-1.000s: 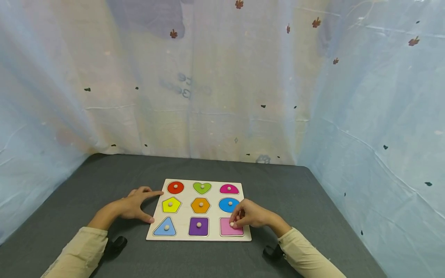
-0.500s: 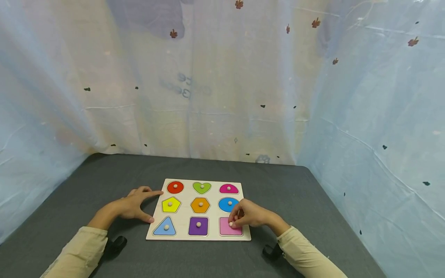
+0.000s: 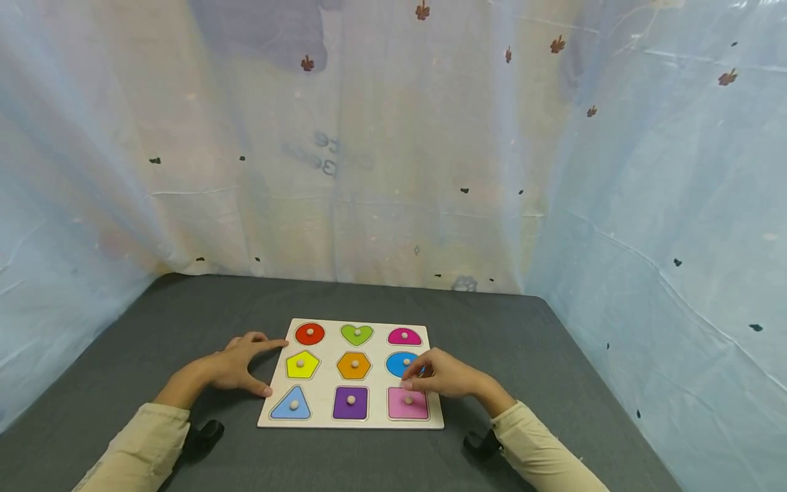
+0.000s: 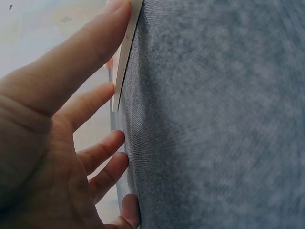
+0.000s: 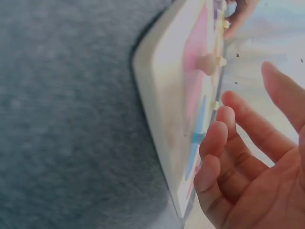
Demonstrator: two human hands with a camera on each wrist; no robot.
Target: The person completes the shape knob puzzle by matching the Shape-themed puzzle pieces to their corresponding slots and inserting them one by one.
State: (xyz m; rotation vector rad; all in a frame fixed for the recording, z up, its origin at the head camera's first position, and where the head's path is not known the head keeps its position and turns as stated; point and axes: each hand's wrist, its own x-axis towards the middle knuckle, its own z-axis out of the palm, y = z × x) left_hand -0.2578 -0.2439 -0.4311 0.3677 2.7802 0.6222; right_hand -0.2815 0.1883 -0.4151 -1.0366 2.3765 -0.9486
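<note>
A pale wooden peg puzzle board lies on the dark grey cloth, with several coloured shapes sitting in their recesses. My left hand spreads its thumb and index finger against the board's left edge; the other fingertips rest on the cloth in the left wrist view. At the lower right is the pink square piece, its round knob free of any fingers. Just over it, near the blue oval, hovers my right hand, thumb and fingers parted and holding nothing in the right wrist view.
Grey cloth covers the table around the board. Light patterned sheets hang behind and at both sides. A black strap sticks out by the left sleeve, and another black strap by the right.
My right thumb and fingers have let go of the pink square's knob and risen slightly off it. The pink square now lies level in its recess. My left hand stays put.
</note>
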